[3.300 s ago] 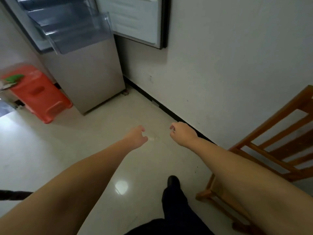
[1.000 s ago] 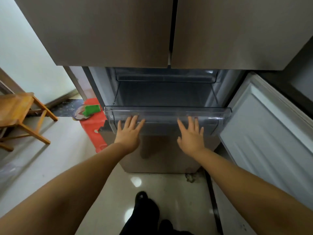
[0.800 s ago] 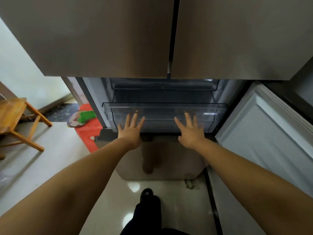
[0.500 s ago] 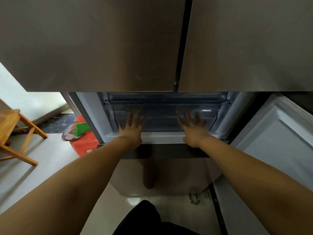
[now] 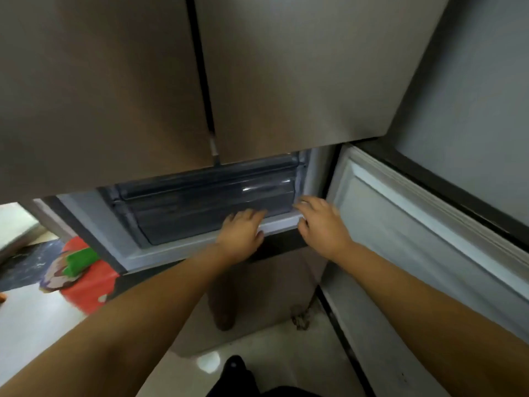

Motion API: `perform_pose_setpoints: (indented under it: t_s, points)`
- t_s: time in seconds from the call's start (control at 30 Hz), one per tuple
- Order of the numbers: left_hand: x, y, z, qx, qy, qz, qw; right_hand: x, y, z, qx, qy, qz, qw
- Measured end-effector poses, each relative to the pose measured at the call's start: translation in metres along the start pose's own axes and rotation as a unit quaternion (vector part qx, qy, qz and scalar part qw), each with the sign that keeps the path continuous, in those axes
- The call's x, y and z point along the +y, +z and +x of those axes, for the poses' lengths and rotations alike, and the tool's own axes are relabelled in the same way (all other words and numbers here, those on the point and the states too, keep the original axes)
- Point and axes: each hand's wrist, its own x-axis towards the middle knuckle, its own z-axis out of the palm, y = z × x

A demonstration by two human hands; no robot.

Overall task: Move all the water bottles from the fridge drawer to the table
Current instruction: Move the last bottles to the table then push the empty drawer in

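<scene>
The clear plastic fridge drawer sits pushed back inside the open lower compartment of the fridge. No water bottle shows anywhere in view. My left hand rests flat at the drawer's lower right front edge, on the white sill. My right hand lies just right of it, at the drawer's right end near the compartment wall, fingers loosely spread. Neither hand holds anything.
Two shut upper fridge doors fill the top of the view. The lower door stands swung open on the right. A red stool with a green item on a plate stands on the floor left of the fridge.
The drawer, pulled out a second ago, has slid back into the compartment under both palms. The view has shifted left and closer, and my hands now sit toward the drawer's right end.
</scene>
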Motion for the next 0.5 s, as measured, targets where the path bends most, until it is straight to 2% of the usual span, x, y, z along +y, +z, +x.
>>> perform_pose_setpoints:
  t_s: [0.07,0.13,0.2,0.23,0.3,0.37,0.43,0.5]
  points:
    - [0.055,-0.009,0.010,0.127,0.081,-0.021,0.988,0.009,-0.039,-0.025,0.118,-0.025,-0.032,0.992]
    - [0.109,-0.020,0.018,0.220,0.158,-0.066,0.960,0.021,-0.084,-0.046,0.199,-0.034,-0.081,0.976]
    - [0.163,-0.034,0.023,0.275,0.225,-0.117,0.927,0.039,-0.131,-0.071,0.224,0.017,-0.133,0.965]
    - [0.183,-0.040,0.025,0.293,0.252,-0.134,0.912,0.049,-0.152,-0.081,0.201,0.073,-0.153,0.965]
    - [0.228,-0.050,0.028,0.287,0.308,-0.162,0.893,0.078,-0.188,-0.114,0.102,0.236,-0.180,0.949]
    - [0.254,-0.051,0.027,0.226,0.323,-0.154,0.906,0.098,-0.201,-0.142,-0.021,0.364,-0.141,0.921]
    - [0.270,-0.044,0.025,0.193,0.310,-0.143,0.920,0.105,-0.203,-0.169,-0.072,0.391,-0.084,0.914]
    - [0.274,-0.039,0.022,0.200,0.301,-0.149,0.921,0.105,-0.203,-0.184,-0.067,0.382,-0.069,0.919]
